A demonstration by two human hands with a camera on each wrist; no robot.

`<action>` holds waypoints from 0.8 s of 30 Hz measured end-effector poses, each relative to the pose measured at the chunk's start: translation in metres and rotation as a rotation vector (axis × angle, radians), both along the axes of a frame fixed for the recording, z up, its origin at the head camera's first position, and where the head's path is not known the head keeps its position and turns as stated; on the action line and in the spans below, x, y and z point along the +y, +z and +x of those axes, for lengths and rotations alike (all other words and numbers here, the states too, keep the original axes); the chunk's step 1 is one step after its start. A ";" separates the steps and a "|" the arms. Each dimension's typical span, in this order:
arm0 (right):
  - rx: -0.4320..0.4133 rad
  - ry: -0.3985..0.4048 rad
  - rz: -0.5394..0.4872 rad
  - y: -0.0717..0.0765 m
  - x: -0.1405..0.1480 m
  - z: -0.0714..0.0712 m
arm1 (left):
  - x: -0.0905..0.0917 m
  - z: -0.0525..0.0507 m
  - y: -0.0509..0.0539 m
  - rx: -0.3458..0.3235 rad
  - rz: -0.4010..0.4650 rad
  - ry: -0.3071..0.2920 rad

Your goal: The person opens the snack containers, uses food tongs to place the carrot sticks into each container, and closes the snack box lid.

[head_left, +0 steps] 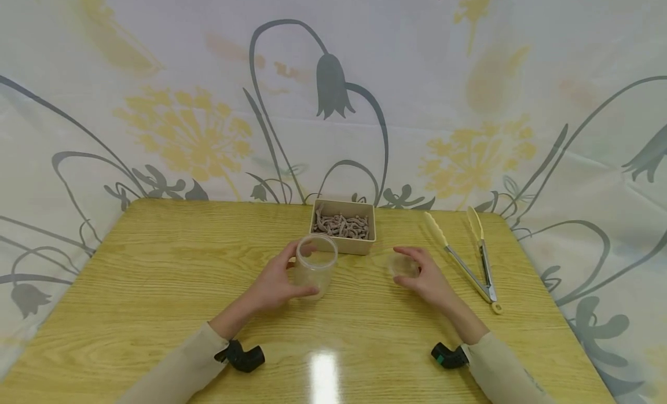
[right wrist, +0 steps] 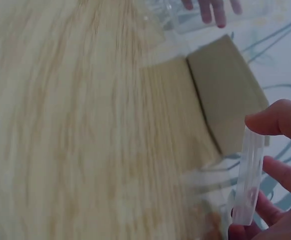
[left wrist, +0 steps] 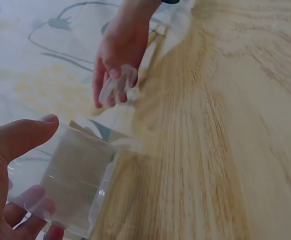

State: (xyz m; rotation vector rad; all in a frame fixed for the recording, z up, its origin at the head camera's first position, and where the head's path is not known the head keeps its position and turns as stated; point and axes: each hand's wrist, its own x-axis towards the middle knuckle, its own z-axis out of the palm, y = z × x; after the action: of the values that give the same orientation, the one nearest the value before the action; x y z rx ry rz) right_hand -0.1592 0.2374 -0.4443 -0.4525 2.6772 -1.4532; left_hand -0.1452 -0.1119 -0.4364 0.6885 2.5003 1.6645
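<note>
A clear plastic jar (head_left: 316, 265), its round mouth uncovered, stands nearly upright in my left hand (head_left: 278, 281). The thumb and fingers curl round its sides, as the left wrist view also shows. My right hand (head_left: 424, 276) pinches a clear round lid (head_left: 403, 265) by its edge, a little above the table. Seen edge-on in the right wrist view, the lid (right wrist: 249, 177) sits between thumb and fingers. Behind the jar is a beige rectangular box (head_left: 350, 246) holding many greyish-brown, twisted strips (head_left: 341, 225).
Metal tongs with cream tips (head_left: 479, 271) lie spread on the wooden table (head_left: 182, 259), right of my right hand. A flower-printed curtain (head_left: 417, 74) hangs behind the table's far edge and along its sides.
</note>
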 end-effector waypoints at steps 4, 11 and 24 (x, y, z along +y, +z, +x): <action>0.007 -0.025 0.054 -0.009 0.009 -0.007 | 0.001 -0.002 -0.002 -0.007 0.001 0.001; -0.052 -0.069 0.051 -0.014 0.019 -0.018 | 0.001 -0.006 -0.007 -0.046 0.006 0.014; -0.001 -0.092 0.127 -0.021 0.022 -0.033 | 0.000 -0.010 -0.011 -0.065 0.011 -0.008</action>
State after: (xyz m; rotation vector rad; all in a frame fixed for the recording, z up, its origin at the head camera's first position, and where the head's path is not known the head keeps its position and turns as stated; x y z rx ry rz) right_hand -0.1924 0.2590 -0.4654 -0.3238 2.8023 -1.2935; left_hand -0.1549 -0.1118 -0.4472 0.6338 2.4432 1.6714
